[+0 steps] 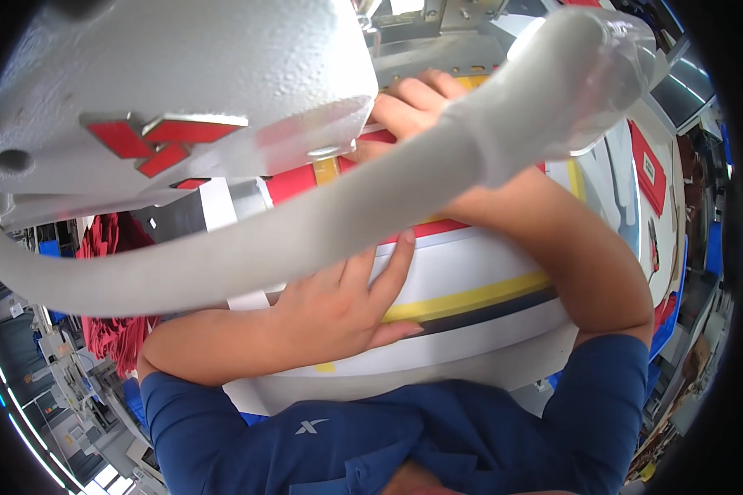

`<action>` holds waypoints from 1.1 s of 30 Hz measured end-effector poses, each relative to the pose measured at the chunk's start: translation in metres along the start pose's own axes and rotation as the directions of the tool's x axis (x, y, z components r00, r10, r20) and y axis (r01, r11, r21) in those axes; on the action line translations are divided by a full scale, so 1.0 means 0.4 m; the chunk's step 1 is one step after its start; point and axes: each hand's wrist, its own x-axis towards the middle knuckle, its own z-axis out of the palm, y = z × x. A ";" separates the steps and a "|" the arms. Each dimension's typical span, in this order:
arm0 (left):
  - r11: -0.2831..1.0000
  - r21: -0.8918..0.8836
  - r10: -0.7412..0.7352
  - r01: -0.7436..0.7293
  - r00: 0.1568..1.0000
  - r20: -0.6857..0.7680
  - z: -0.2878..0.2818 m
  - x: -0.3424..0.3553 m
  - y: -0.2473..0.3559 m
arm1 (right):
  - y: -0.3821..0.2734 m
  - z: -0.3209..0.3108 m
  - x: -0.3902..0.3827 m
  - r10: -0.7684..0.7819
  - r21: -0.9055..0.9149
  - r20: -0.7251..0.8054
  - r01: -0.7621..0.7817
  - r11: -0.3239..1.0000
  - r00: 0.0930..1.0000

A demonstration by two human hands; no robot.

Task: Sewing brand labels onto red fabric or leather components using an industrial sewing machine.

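A strip of red material (442, 228), probably fabric, lies on the white worktop under the grey machine head (248, 66), which looks like a sewing machine. My left hand (334, 309) rests flat at the strip's near edge, fingers spread, with an index fingertip touching the red. Farther off, my right hand (413, 107) reaches across beside the machine head, its fingers stretched over the red material. A thick grey bent arm (305, 235) crosses in front and hides part of both hands. The machine's working point is out of sight behind the head.
Yellow and black bands (479, 301) run along the worktop's near side. A pile of red pieces (111, 330) hangs at the left. Toward the right lie a red flat piece (648, 169) with a pale label and a small dark-tipped tool (654, 246).
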 end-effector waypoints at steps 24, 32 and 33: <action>1.000 0.003 -0.011 0.011 1.000 -0.026 0.001 0.008 -0.011 | 0.048 -0.147 -0.150 0.478 0.130 0.201 -0.507 0.852 0.855; 0.999 0.032 -0.011 0.010 1.000 0.024 -0.008 0.006 -0.010 | 0.043 -0.132 -0.146 0.446 0.074 0.173 -0.463 0.883 0.878; 0.999 0.039 0.000 -0.001 1.000 0.029 -0.010 0.008 -0.011 | 0.039 -0.133 -0.143 0.449 0.074 0.173 -0.467 0.881 0.876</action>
